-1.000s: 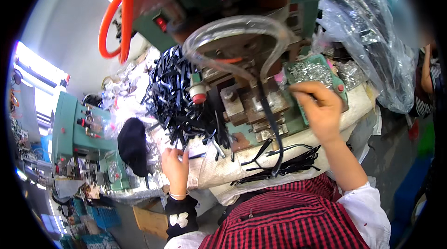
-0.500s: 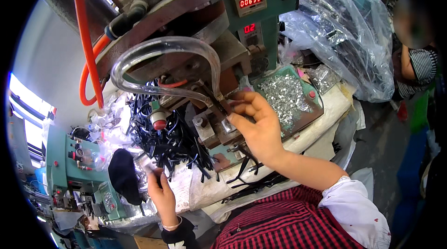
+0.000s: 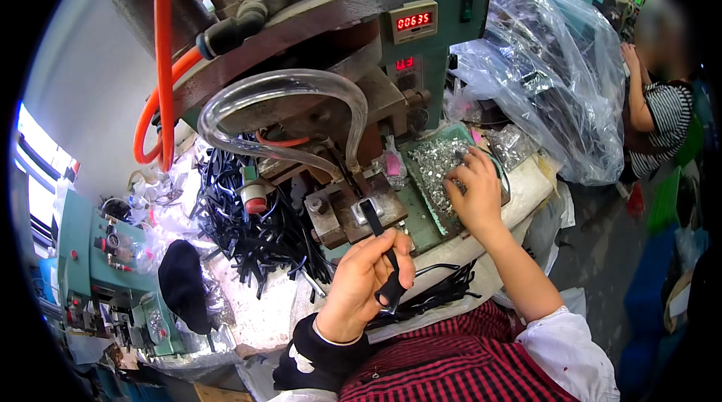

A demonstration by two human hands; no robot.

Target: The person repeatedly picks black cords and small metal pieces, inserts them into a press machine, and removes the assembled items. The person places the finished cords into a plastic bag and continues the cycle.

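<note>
My left hand is closed around a thin black strap. The strap's far end lies over a small shiny metal piece on the steel die block of a green press. To the right, my right hand reaches into a green tray of small silvery metal pieces. Its fingers are bent together among the pieces; whatever is between the fingertips is hidden. A clear plastic tube loops down to the die.
Left of the die is a heap of black straps, with a red push button by it. More black straps lie along the front edge. A large clear plastic bag stands at right; beyond it sits a person in a striped shirt.
My left hand has come from the lower left to the die, now with a black strap. My right hand has left the die for the tray. The view has shifted slightly.
</note>
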